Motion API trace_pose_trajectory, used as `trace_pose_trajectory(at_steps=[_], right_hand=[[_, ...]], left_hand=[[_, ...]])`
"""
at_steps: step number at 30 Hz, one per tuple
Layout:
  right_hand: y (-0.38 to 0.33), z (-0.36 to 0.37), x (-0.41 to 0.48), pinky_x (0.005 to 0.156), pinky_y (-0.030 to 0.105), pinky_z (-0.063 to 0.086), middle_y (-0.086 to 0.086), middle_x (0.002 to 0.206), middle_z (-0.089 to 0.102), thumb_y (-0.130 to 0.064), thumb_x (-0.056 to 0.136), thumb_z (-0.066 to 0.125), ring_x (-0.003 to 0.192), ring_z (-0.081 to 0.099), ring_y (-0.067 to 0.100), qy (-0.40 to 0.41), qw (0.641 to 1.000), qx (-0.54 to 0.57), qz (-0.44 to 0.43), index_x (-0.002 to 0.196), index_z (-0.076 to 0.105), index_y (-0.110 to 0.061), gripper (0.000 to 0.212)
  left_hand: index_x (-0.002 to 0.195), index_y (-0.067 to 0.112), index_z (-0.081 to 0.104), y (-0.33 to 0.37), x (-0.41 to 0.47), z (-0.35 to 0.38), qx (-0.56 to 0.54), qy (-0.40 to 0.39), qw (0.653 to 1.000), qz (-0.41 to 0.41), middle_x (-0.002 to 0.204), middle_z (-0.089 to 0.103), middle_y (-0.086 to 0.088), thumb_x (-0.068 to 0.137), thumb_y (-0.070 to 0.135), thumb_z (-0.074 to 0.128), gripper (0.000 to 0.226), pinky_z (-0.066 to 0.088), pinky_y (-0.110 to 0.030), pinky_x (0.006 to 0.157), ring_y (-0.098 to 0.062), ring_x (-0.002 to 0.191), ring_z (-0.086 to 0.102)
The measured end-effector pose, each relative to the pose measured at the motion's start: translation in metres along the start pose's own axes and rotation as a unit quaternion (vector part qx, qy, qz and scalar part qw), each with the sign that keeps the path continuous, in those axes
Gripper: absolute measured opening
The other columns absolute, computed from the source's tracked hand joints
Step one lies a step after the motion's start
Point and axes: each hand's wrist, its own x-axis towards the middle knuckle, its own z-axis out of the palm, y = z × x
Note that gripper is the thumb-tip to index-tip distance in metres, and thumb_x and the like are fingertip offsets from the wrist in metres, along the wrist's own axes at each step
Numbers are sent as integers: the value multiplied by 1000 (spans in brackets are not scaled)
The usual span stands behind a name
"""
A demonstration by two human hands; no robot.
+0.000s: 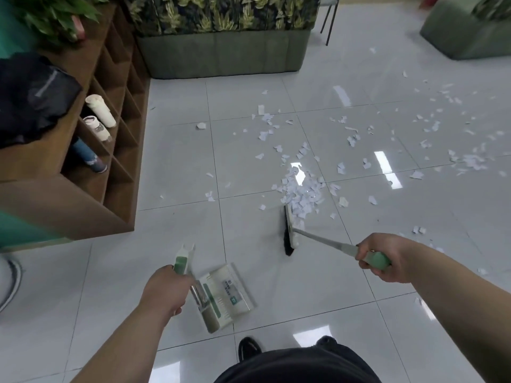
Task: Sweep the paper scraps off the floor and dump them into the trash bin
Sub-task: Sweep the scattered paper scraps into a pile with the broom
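White paper scraps (301, 193) lie in a heap on the glossy tiled floor, with many more scattered to the right and farther back. My right hand (384, 258) grips the green handle of a broom (290, 230), whose black-bristled head stands on the floor just in front of the heap. My left hand (166, 290) grips the green handle of a clear dustpan (226, 295), which hangs blurred just above the floor, left of the broom. No trash bin is in view.
A brown wooden cubby shelf (110, 150) with bottles and a dark bag (33, 98) stands at the left. A green planter box (221, 53) with leafy plants is behind, a green seat (467, 37) at the far right. My feet (250, 349) are below.
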Motion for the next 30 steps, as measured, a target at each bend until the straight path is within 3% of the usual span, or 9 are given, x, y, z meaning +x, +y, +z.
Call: trace_pose_trajectory(at_steps=[4,10,13,16,19,22,26,30], right_hand=[[3,9,-5,49,20,24,13,71,58,-4,73,64,44,52,22,11,996,-77,-46,91,60,-3,19],[-15,40,-24,44,19,19,15,76,55,-2,73,62,47,50,25,-44,992,-74,-95,92,60,-4,19],[-37,64,-25,40,17,19,13,74,54,-7,65,65,45,46,21,-106,986,-56,-116,103,62,-4,38],[-66,95,-15,38,17,21,14,76,53,-4,71,64,44,41,18,-149,980,-16,-130,126,61,-7,55],[-98,132,-4,39,17,21,13,77,54,-6,66,66,44,40,18,-188,971,-22,-144,129,62,-12,63],[-134,166,9,41,17,17,10,72,54,-1,79,58,44,41,18,-222,962,-61,-151,129,60,-3,50],[-193,207,26,40,18,19,10,74,52,1,80,58,44,48,20,-250,947,-131,-152,104,63,-11,28],[-262,237,54,43,20,21,12,76,57,1,81,62,44,54,20,-250,943,-161,-148,110,63,-12,32]], left_hand=[[73,7,49,-3,6,-5,-17,5,1000,-3,65,44,-12,84,0,54,14,36,-26,49,-24,51,37],[75,6,50,-14,13,-24,-45,25,998,-26,66,44,-11,82,0,50,10,34,-25,47,-23,51,35],[74,8,49,-16,14,-34,-75,37,996,-42,65,41,-10,82,-1,50,12,33,-24,46,-22,51,33],[75,9,48,-17,15,-43,-111,46,991,-62,67,40,-9,82,-2,51,13,31,-23,45,-20,50,30],[77,9,49,-18,19,-53,-146,63,983,-87,68,38,-8,83,-1,52,13,30,-21,44,-19,48,29],[75,10,48,-14,26,-61,-163,83,978,-105,66,38,-8,83,-2,51,14,29,-21,43,-18,48,30],[76,8,51,4,44,-68,-159,115,972,-127,66,42,-10,83,0,52,10,32,-23,43,-21,49,34],[75,8,46,35,66,-69,-142,147,967,-152,66,40,-10,80,0,50,10,29,-24,44,-20,47,31]])
